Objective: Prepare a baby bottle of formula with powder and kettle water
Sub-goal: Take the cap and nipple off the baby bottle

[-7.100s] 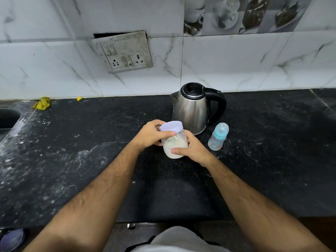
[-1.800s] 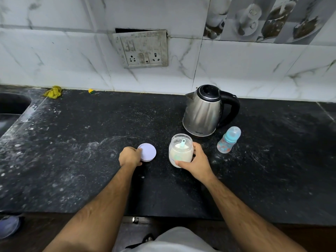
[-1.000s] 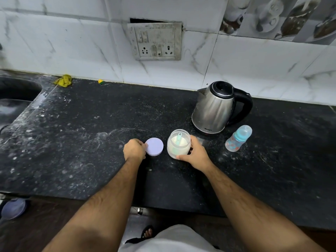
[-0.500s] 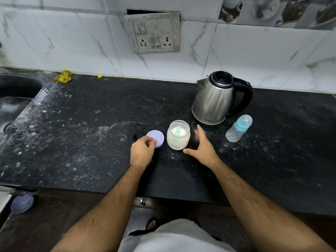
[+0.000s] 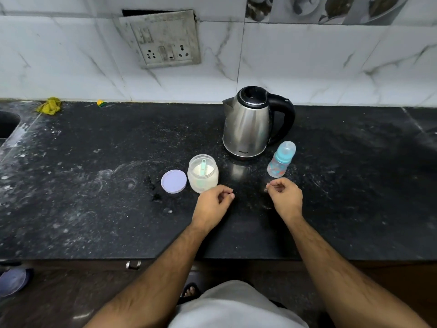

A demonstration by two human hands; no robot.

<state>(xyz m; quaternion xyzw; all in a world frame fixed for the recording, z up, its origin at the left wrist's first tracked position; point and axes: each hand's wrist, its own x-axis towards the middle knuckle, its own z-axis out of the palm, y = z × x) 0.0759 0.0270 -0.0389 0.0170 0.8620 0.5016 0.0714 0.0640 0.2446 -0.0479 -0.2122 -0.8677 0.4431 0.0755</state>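
An open jar of white formula powder (image 5: 203,176) stands on the black counter (image 5: 94,185) with a teal scoop (image 5: 203,165) lying in it. Its lilac lid (image 5: 173,181) lies flat just left of the jar. A steel kettle (image 5: 250,124) with a black handle stands behind. To the kettle's right is a capped baby bottle (image 5: 281,159) with a blue cap. My left hand (image 5: 212,204) hovers just in front of the jar, fingers loosely curled, holding nothing. My right hand (image 5: 285,197) hangs below the bottle, fingers loosely curled and holding nothing.
A wall socket plate (image 5: 163,39) hangs loose on the marble tiles. A yellow cloth (image 5: 49,106) and a small yellow-green scrap (image 5: 100,103) lie at the back left. A sink edge (image 5: 8,124) is at far left. The counter's front edge runs below my hands.
My left hand has let go of the lid and my right hand has left the jar. Both hands have drawn back toward me, the right one shifting right, below the bottle.
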